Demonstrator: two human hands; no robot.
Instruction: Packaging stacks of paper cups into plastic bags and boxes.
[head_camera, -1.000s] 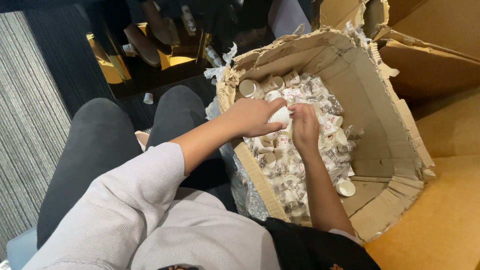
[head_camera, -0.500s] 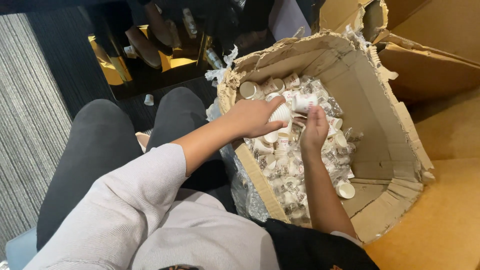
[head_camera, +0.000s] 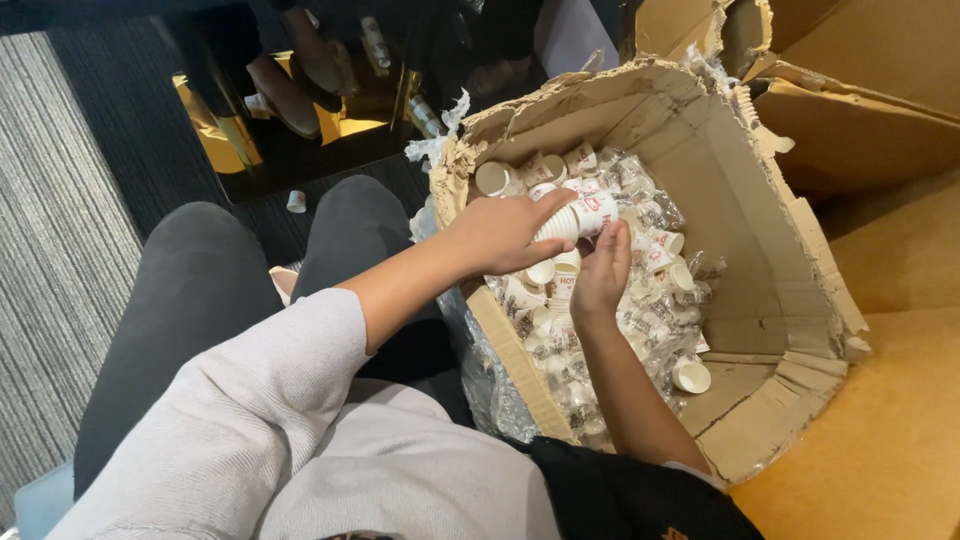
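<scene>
A torn cardboard box (head_camera: 760, 260) lies open in front of my knees. It is full of small white paper cups (head_camera: 640, 320), many in clear plastic sleeves. My left hand (head_camera: 500, 235), on a grey-sleeved arm, grips a short stack of paper cups (head_camera: 580, 215) held sideways above the pile. My right hand (head_camera: 600, 275) reaches up from below. Its fingers close on the stack's right end, and its thumb is hidden. A single loose cup (head_camera: 690, 375) lies near the box's lower corner.
My legs in dark trousers (head_camera: 200, 300) are at the left, over a grey striped carpet (head_camera: 50, 250). A glossy dark surface (head_camera: 290, 110) with reflections lies beyond my knees. A small white cup (head_camera: 296, 201) sits on the floor. More cardboard (head_camera: 880, 120) stands at the right.
My right hand has slid from the top of the pile to under the stack's end. My left hand has raised the stack slightly and turned it sideways.
</scene>
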